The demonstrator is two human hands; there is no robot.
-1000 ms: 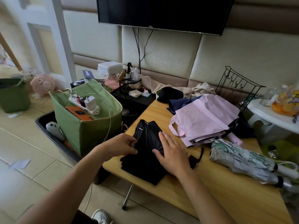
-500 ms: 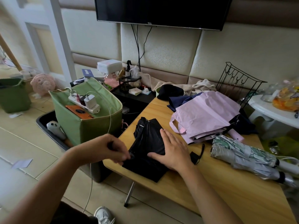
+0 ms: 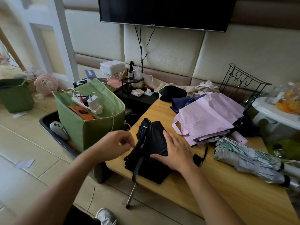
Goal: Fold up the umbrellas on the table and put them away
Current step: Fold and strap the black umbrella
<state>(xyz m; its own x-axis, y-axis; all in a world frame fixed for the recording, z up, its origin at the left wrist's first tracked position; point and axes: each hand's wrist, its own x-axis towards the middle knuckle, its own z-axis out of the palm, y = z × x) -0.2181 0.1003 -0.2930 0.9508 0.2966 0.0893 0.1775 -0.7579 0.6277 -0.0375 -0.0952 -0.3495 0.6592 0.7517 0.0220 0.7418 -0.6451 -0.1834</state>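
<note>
The black umbrella is pressed flat at the table's near-left corner by the spread right hand. Its strap is pinched, it seems, by the curled left hand just left. Its long axis runs away from the person.

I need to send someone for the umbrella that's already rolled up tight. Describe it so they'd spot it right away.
Start at the wooden table under the wall TV and go to its right-hand edge. The rolled umbrella lies there on its side, just in front of the pink umbrella. It alone is bundled into a cylinder, silver-grey with a green leafy print, while the pink one and the black umbrella lie flat.
</note>
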